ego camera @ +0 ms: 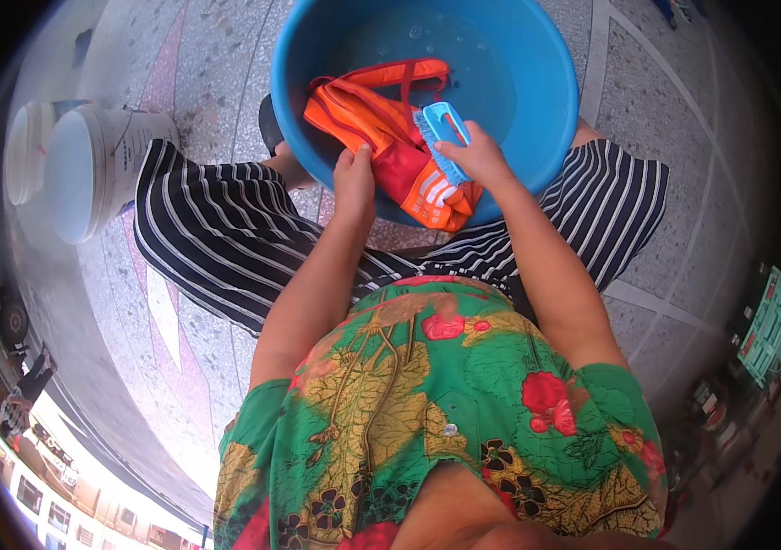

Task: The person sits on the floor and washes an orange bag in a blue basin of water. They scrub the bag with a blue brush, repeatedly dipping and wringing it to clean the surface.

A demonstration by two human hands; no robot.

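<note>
A large blue plastic basin (541,130) holding some water stands on the floor between my legs. An orange and red fabric bag with straps (397,161) lies partly in it, its lower end draped at the near rim. My left hand (354,180) grips the bag's left edge, thumb on top. In my right hand (476,157) is a light-blue plastic scrubbing brush (446,127), bristles against the bag's right side. White stripes and some writing show on the bag's near end.
Two white plastic buckets (74,172) stand on the speckled terrazzo floor (225,82) at the left. A turquoise slatted plastic item (768,326) is at the far right. A person (23,399) is in the distance at lower left, near a vehicle wheel (14,322).
</note>
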